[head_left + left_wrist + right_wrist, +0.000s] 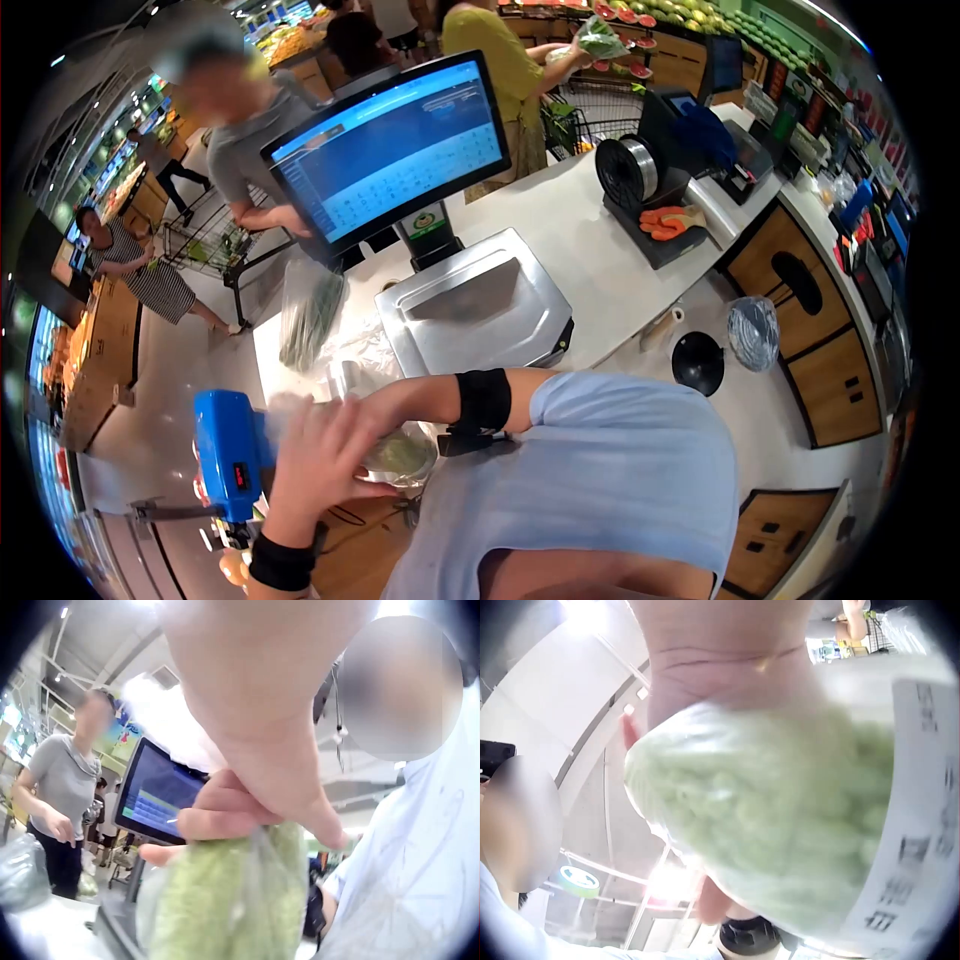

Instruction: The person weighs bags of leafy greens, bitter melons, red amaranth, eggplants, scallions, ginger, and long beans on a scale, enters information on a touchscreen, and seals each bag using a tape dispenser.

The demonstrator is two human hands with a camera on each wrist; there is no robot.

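Note:
A clear plastic bag of pale green, bumpy vegetables hangs between my hands, and a printed white label faces the right wrist camera. My left hand curls its fingers over the bag's top in the left wrist view, thumb on the opposite side. Behind it in the head view, my right hand is at the bag too. Its fingers are mostly hidden by the bag and the left hand, so I cannot tell how they hold it. A blue device with a red display stands just left of my hands.
A metal scale stands on the white counter under a lit monitor. Another bagged green item lies left of the scale. A person in grey is across the counter. Orange gloves lie farther right.

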